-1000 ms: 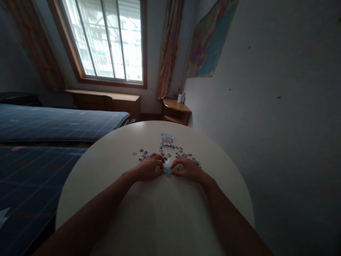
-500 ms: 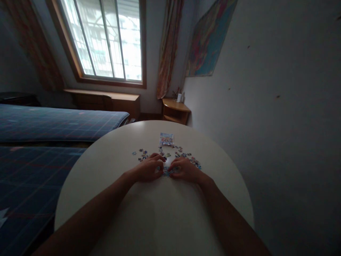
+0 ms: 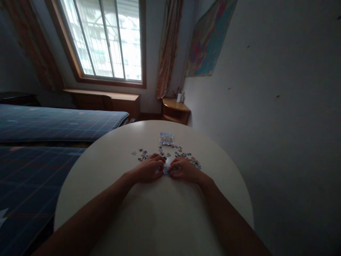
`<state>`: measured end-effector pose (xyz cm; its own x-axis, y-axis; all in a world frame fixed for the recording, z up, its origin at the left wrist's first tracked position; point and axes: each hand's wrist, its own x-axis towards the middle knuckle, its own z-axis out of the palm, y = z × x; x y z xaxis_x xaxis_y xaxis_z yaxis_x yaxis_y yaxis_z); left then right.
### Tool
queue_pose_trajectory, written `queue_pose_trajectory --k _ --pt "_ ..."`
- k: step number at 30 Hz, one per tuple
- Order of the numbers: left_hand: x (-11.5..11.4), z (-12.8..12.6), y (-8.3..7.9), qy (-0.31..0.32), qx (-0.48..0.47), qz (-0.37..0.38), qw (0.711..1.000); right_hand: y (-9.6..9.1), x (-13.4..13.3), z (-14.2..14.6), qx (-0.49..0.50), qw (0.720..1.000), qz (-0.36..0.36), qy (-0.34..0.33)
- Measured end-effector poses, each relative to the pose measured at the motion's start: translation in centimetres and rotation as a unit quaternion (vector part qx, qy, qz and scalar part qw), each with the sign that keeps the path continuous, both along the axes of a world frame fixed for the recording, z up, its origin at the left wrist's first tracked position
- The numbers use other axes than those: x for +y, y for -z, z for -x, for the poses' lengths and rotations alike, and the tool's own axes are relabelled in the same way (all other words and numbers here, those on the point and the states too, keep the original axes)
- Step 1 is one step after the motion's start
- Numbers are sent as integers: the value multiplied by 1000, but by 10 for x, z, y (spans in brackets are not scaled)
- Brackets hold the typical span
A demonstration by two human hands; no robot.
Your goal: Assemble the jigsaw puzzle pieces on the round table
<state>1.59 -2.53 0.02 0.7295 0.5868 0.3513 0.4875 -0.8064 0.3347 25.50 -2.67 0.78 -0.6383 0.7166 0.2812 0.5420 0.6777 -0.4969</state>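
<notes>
Between my two hands lies a small joined patch of bluish jigsaw puzzle pieces [image 3: 166,171] on the white round table [image 3: 149,213]. My left hand [image 3: 151,168] rests at its left side, thumb and forefinger curled together at the patch's edge. On the other side my right hand [image 3: 183,169] has its fingers bent and pinched at the patch's right edge. Both hands cover part of the patch. Loose puzzle pieces [image 3: 183,155] are scattered beyond the right hand, and a smaller group [image 3: 143,155] lies past the left hand.
A small printed picture packet [image 3: 166,139] lies beyond the pieces. Left of the table stands a bed with a blue checked mattress [image 3: 64,122]. A wooden corner shelf [image 3: 176,106] is behind the table, and a white wall [image 3: 279,142] runs along the right.
Hardly anything differs. My left hand has shifted very slightly, while both hands stay at the edges of the joined puzzle pieces.
</notes>
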Motion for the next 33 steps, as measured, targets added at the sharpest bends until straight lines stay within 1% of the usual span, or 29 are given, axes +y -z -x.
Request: queue_pose_trajectory --k 5,13,17,19,21,24,26,29,33 --pt "-1 -1 -2 -5 3 1 1000 -3 -2 2 -10 1000 -3 6" --pt "1 0 1 -2 -6 -1 1000 0 -4 14 -14 998 -13 55" --pt "0 -1 -2 -5 -2 -4 1000 -1 -5 17 -21 998 -14 62" --pt "1 1 -4 -18 10 -6 1000 -2 -6 18 -24 997 -14 65" --pt "5 5 -5 -50 20 -11 999 -3 -6 18 -27 997 -13 69" --pt "14 16 -6 -118 19 -19 993 -3 -4 14 -35 996 -8 84" --pt "21 25 -5 -167 23 -17 986 -2 0 8 -37 993 -8 113" --pt "30 38 -3 -242 40 -6 969 2 8 -4 -37 984 -15 174" --pt "36 54 -2 -331 64 11 941 14 20 -17 -49 971 -23 231"
